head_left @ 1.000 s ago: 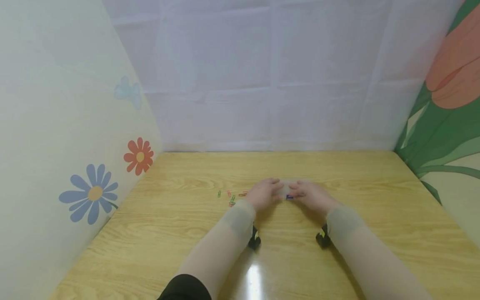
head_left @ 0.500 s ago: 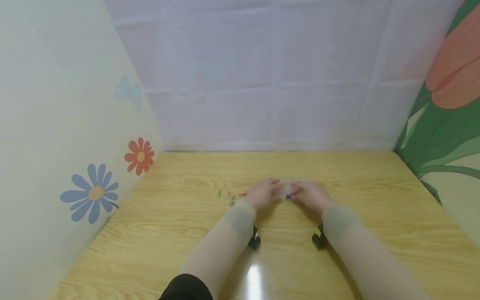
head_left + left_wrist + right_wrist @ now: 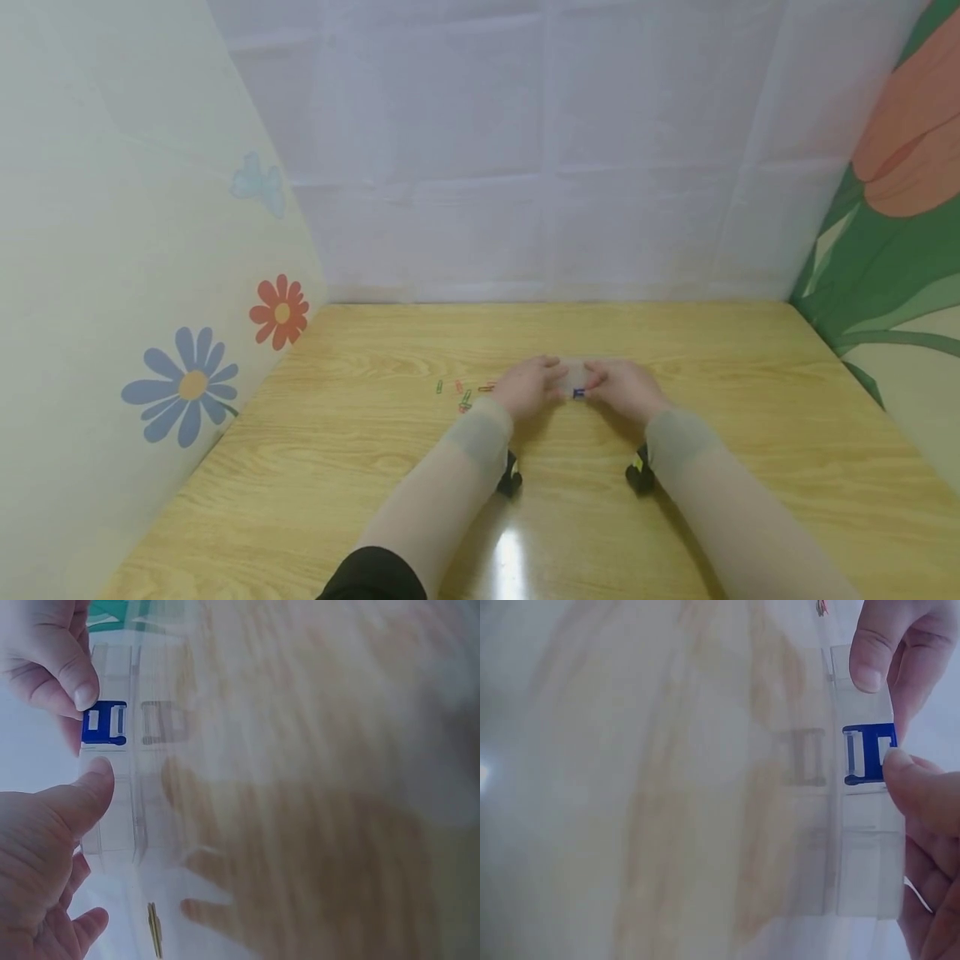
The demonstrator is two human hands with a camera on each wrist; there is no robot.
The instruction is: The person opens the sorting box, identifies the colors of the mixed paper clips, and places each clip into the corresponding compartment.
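Both hands pinch the clear box.

No lettering, label, brand or number reads anywhere here. The clear plastic box with its blue latch carries no print, and the side walls show only painted flowers, not words.
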